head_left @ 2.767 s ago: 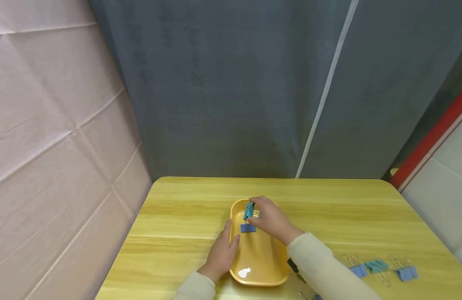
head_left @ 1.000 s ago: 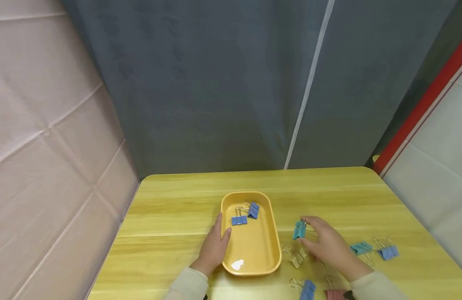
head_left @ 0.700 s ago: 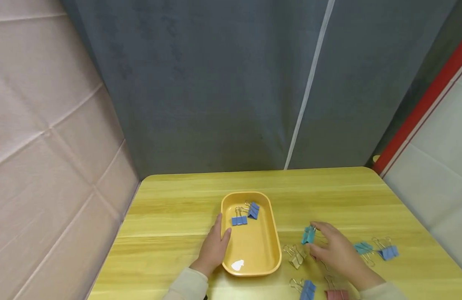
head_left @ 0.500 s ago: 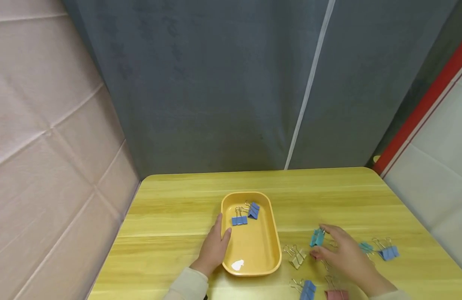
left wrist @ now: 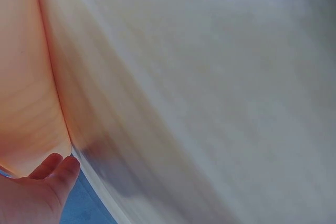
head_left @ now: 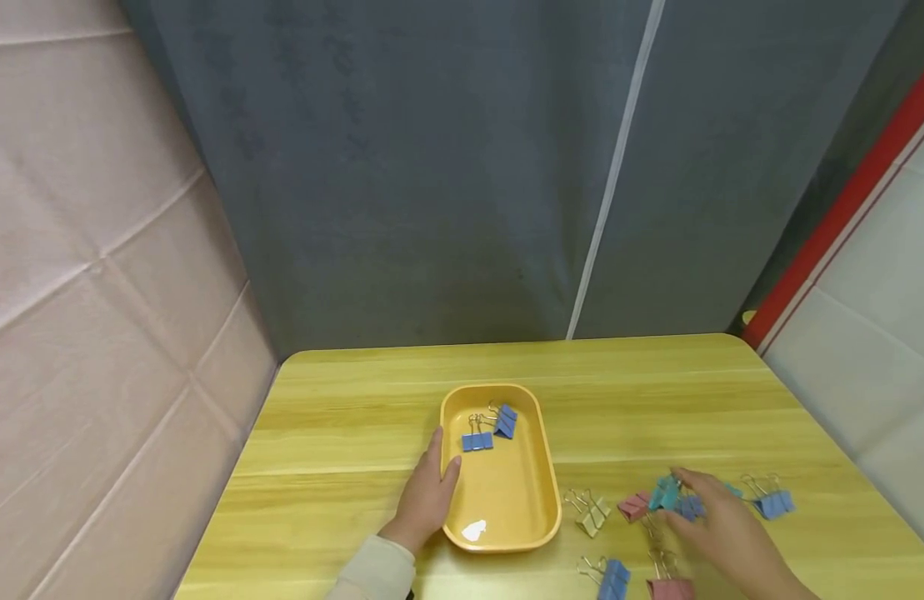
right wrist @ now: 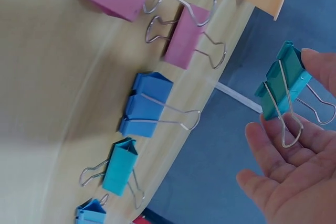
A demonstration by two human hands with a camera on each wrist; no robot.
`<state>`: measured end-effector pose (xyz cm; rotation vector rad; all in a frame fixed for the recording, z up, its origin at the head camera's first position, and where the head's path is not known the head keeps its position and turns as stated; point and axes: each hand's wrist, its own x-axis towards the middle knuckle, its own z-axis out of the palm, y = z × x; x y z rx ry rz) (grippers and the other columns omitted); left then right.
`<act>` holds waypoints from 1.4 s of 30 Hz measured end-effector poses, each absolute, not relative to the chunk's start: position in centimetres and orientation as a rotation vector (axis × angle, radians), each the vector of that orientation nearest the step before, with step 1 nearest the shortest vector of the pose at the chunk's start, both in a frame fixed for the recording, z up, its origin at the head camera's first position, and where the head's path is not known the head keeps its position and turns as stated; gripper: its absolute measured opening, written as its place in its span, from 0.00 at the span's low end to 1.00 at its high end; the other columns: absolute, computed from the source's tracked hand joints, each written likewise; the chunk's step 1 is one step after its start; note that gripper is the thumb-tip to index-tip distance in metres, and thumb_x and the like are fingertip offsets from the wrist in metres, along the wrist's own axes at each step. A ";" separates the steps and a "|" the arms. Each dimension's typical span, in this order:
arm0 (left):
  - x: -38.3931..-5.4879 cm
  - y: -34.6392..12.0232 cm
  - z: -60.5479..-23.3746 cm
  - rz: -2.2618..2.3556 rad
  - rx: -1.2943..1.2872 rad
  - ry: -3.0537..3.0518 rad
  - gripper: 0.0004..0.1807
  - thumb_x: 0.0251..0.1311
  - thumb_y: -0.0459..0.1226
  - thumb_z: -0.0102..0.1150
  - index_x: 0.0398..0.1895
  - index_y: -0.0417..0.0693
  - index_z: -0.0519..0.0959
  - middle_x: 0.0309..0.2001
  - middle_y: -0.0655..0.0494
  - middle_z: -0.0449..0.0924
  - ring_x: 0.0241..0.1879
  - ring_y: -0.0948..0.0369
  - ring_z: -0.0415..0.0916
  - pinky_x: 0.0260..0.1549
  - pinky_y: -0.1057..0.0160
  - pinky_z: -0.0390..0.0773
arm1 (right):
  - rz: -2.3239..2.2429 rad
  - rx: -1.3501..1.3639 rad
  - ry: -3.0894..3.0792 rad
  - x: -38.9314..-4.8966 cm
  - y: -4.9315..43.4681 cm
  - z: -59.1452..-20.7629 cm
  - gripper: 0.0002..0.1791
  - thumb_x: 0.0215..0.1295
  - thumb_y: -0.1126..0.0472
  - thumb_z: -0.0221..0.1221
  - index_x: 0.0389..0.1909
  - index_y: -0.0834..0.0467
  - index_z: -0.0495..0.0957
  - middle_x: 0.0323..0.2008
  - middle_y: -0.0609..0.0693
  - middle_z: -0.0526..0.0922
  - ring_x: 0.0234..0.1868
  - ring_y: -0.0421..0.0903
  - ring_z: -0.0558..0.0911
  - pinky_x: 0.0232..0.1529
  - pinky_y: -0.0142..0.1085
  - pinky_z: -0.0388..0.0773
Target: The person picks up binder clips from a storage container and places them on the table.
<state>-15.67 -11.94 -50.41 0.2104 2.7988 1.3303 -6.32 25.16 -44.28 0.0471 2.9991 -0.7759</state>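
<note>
My left hand [head_left: 424, 500] holds the left side of a yellow tray [head_left: 546, 467], its thumb over the rim and its fingers along the outer wall. Only fingertips and part of that hand [left wrist: 44, 190] appear in the left wrist view. Two blue binder clips [head_left: 477, 442] lie inside the tray. To the right of it, my right hand [head_left: 724, 525] pinches a teal binder clip [head_left: 664, 492] between thumb and fingers. The right wrist view has this teal clip [right wrist: 287, 80] raised off the table, its wire handles sticking out. Beneath it lie a pink clip [head_left: 632, 506] and a blue clip [head_left: 690, 507].
Other binder clips rest on the wooden table [head_left: 342, 433]: a yellow one [head_left: 594, 518] beside the tray, a blue one [head_left: 615, 579] and a pink one [head_left: 671, 590] near the front, another blue one [head_left: 774, 503] farther right. A second teal clip [right wrist: 121, 166] lies between blue ones. A dark curtain hangs behind.
My right hand has carried the teal clip out of the tray, then right and nearer over the loose clips. The left hand stays on the tray. The view has shifted slightly.
</note>
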 end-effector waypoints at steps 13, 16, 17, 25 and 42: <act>-15.6 -11.9 -50.3 1.335 0.200 2.799 0.34 0.74 0.47 0.42 0.76 0.41 0.48 0.72 0.37 0.56 0.69 0.40 0.57 0.67 0.41 0.58 | -0.755 0.093 2.968 -5.1 27.3 -45.1 0.45 0.59 0.43 0.64 0.65 0.72 0.62 0.59 0.77 0.68 0.56 0.76 0.68 0.46 0.63 0.76; -15.6 -12.0 -50.2 1.341 0.201 2.794 0.34 0.74 0.47 0.42 0.76 0.41 0.49 0.71 0.36 0.57 0.68 0.39 0.57 0.67 0.41 0.58 | -0.732 0.107 2.954 -5.0 27.8 -45.3 0.46 0.59 0.42 0.63 0.66 0.72 0.62 0.59 0.78 0.66 0.56 0.77 0.68 0.45 0.63 0.75; -15.6 -12.0 -50.2 1.342 0.205 2.794 0.34 0.74 0.47 0.43 0.76 0.41 0.49 0.71 0.36 0.57 0.68 0.39 0.57 0.67 0.40 0.59 | -0.727 0.116 2.950 -4.9 27.9 -45.3 0.46 0.59 0.42 0.63 0.66 0.72 0.62 0.59 0.78 0.66 0.56 0.77 0.68 0.45 0.64 0.75; -15.5 -12.0 -50.3 1.326 0.214 2.799 0.35 0.74 0.48 0.43 0.76 0.41 0.48 0.71 0.36 0.57 0.68 0.39 0.57 0.67 0.41 0.58 | -0.714 0.159 2.883 -4.8 28.5 -46.1 0.47 0.60 0.42 0.63 0.64 0.76 0.61 0.59 0.80 0.64 0.56 0.77 0.67 0.47 0.65 0.74; -15.7 -12.0 -50.5 1.314 0.202 2.811 0.34 0.73 0.47 0.43 0.76 0.42 0.49 0.70 0.35 0.58 0.67 0.38 0.59 0.66 0.40 0.60 | -0.740 0.177 2.867 -4.7 29.4 -48.3 0.45 0.59 0.45 0.64 0.61 0.79 0.62 0.57 0.80 0.66 0.55 0.77 0.68 0.48 0.65 0.74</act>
